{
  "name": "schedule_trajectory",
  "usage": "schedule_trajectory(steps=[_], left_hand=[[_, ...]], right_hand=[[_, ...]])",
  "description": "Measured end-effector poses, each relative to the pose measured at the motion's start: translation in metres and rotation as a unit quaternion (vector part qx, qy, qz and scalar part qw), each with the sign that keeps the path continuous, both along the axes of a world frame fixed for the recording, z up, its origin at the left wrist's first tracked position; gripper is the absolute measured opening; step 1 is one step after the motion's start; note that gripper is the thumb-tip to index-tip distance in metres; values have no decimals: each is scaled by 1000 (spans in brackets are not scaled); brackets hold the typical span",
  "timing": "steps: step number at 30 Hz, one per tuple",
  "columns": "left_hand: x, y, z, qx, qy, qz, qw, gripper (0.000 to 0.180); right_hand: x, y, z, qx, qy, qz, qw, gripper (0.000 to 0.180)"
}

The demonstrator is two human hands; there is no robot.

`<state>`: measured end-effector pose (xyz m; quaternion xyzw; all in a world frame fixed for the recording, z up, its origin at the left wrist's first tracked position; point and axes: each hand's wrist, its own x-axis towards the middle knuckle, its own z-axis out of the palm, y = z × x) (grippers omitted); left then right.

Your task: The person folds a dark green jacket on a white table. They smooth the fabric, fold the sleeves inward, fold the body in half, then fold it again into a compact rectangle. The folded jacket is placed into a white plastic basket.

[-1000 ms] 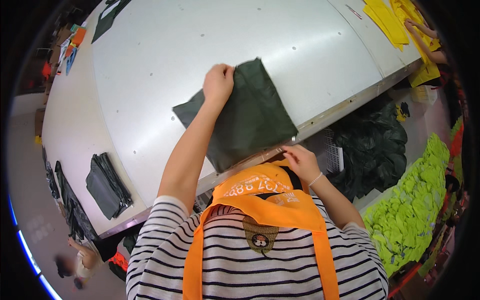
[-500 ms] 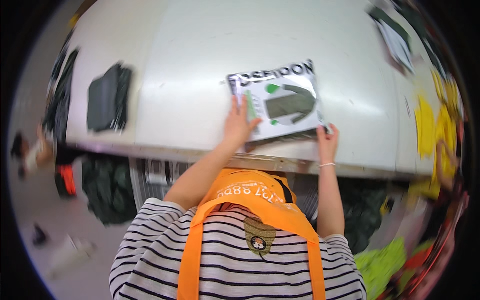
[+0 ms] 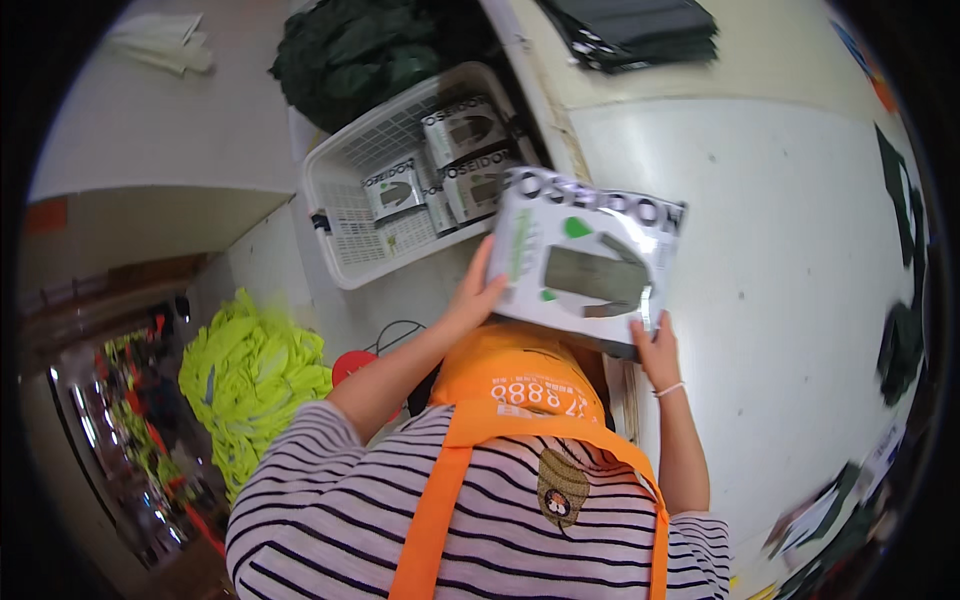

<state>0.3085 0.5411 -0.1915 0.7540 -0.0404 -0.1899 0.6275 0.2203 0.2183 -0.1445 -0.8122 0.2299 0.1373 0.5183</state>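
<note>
Between my two hands is a packaged garment (image 3: 595,265), a flat glossy bag showing a dark green long-sleeved garment on a white front. My left hand (image 3: 474,292) grips its left edge, thumb on the front and fingers behind. At the lower right corner my right hand (image 3: 656,350) pinches the bag, its thumb in front. The package is tilted and held up beside a white plastic basket (image 3: 350,268). Inside that basket lie several similar packages (image 3: 472,187).
A dark green heap of cloth (image 3: 350,60) is beyond the basket. Bright yellow-green garments (image 3: 245,375) are piled at the left. To the right stretches the white table (image 3: 760,300), with a stack of dark packages (image 3: 640,30) at its far end and dark cloth (image 3: 900,350) along its right side.
My body has turned left, away from facing the table. The package has come off the tabletop in both hands, and the basket with similar packages is now in view.
</note>
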Motion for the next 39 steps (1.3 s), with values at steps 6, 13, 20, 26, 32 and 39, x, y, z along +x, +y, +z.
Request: schedule_trajectory(steps=[6, 13, 20, 26, 32, 39], left_hand=[[-45, 119, 28, 153, 66, 271, 948, 70], [60, 140, -30, 211, 116, 260, 935, 69], [91, 114, -107, 248, 276, -28, 928, 67], [57, 138, -97, 310, 247, -223, 891, 51], [73, 14, 86, 181, 101, -453, 867, 22], [-9, -8, 152, 224, 7, -620, 752, 27]], right_hand=[[98, 132, 16, 23, 46, 198, 979, 63], [189, 177, -44, -124, 112, 227, 959, 84], [139, 143, -40, -72, 102, 267, 956, 56], [-13, 114, -5, 91, 157, 4, 983, 19], [-66, 132, 78, 52, -65, -16, 996, 16], [-132, 167, 100, -28, -167, -36, 985, 19]])
